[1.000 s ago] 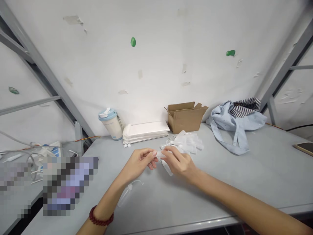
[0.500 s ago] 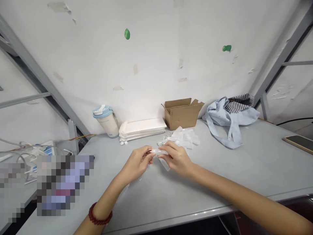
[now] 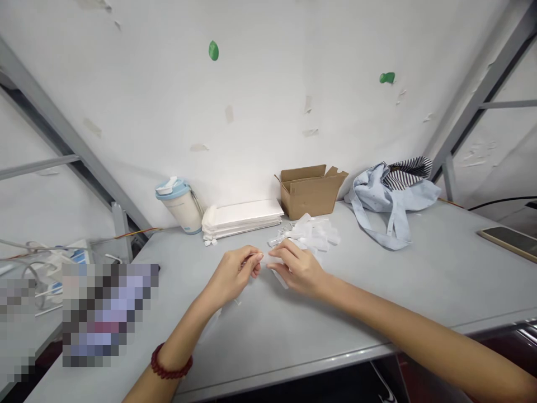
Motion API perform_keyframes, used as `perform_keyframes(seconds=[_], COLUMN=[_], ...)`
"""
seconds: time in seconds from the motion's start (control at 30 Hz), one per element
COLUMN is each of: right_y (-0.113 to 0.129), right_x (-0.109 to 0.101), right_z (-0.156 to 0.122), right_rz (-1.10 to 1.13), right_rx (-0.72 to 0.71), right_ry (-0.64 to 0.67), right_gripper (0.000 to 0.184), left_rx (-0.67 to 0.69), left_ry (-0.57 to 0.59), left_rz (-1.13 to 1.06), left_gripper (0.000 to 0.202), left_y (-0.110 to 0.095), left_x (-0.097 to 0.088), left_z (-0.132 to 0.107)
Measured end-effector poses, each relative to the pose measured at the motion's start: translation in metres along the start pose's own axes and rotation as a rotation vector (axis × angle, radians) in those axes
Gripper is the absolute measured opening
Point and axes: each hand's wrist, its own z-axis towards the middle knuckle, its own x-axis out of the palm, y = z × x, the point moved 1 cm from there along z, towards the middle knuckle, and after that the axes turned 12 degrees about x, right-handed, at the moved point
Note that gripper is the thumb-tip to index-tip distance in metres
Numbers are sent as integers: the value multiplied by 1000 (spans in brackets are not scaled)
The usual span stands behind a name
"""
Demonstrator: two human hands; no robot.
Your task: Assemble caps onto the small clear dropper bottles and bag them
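Over the middle of the grey table (image 3: pixel 419 291), my left hand (image 3: pixel 235 273) and my right hand (image 3: pixel 297 267) meet fingertip to fingertip. Both are closed in a pinch on a small clear plastic bottle (image 3: pixel 280 278), which my right hand wraps while its lower end pokes out below the fingers. My left fingers grip its end, where a small cap may sit; I cannot make it out. Just behind my right hand lies a heap of clear plastic pieces (image 3: pixel 314 232). A red bead bracelet (image 3: pixel 171 365) circles my left wrist.
Along the wall stand a blue-lidded cup (image 3: pixel 178 204), a stack of white packets (image 3: pixel 243 215) and an open cardboard box (image 3: pixel 310 190). A light blue bag (image 3: pixel 390 196) lies at the right, a phone (image 3: pixel 509 240) near the right edge. Cables lie at the far left.
My view has tilted up and shifted slightly. Both hands have stayed together on the small bottle, with the fingers shifting a little around its end.
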Motion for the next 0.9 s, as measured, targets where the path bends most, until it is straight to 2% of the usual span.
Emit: perform_keyframes(seconds=[0.27,0.37,0.53,0.63,0.77,0.9], right_y=[-5,-5,-3,-2,-2,-4], right_x=[-3,-4,-4,-4,-3,-3], right_z=[6,6,5,6,6,7], right_rz=[285,253,29,-30,-42,-114], right_rx=[240,178,-5,-52,-74,-95], right_ry=[146,103,-42,-86,-98,-17], right_gripper=[17,16,12,11,14,18], left_rx=[164,166,-3,-42,-34,-45], left_ry=[-119,-121,-42,-3,-1,-16], left_rz=[182,148,-2,-42,-23,9], left_gripper=[24,23,38,42,41,42], left_y=[-1,-1,-1,-2,-6,-10], left_x=[5,2,-3,-3,-3,-2], left_z=[-4,-2,1,2,1,1])
